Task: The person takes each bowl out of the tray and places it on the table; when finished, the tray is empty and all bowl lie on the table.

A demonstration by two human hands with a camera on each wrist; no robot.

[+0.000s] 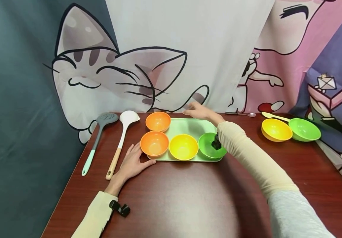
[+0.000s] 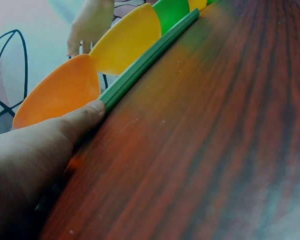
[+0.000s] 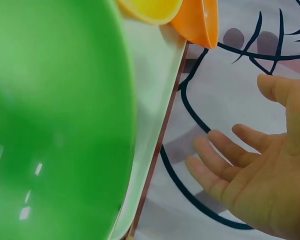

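A pale green tray (image 1: 188,124) holds two orange bowls, the front one (image 1: 154,144) and the back one (image 1: 158,121), along its left side. A yellow bowl (image 1: 183,147) and a green bowl (image 1: 210,144) continue its front row. My left hand (image 1: 133,162) lies at the tray's front left corner, fingers stretched beside the front orange bowl. Its thumb (image 2: 87,114) touches the tray's end in the left wrist view. Over the tray's back edge, my right hand (image 1: 200,111) hangs with fingers spread and nothing in it. The right forearm partly covers the green bowl.
A grey slotted turner (image 1: 96,142) and a white ladle (image 1: 123,134) lie at the left. On the right sit another yellow bowl (image 1: 276,130), another green bowl (image 1: 304,130), a yellow-handled utensil (image 1: 275,116) and a small spoon (image 1: 251,115). A printed curtain (image 1: 159,26) hangs behind the table.
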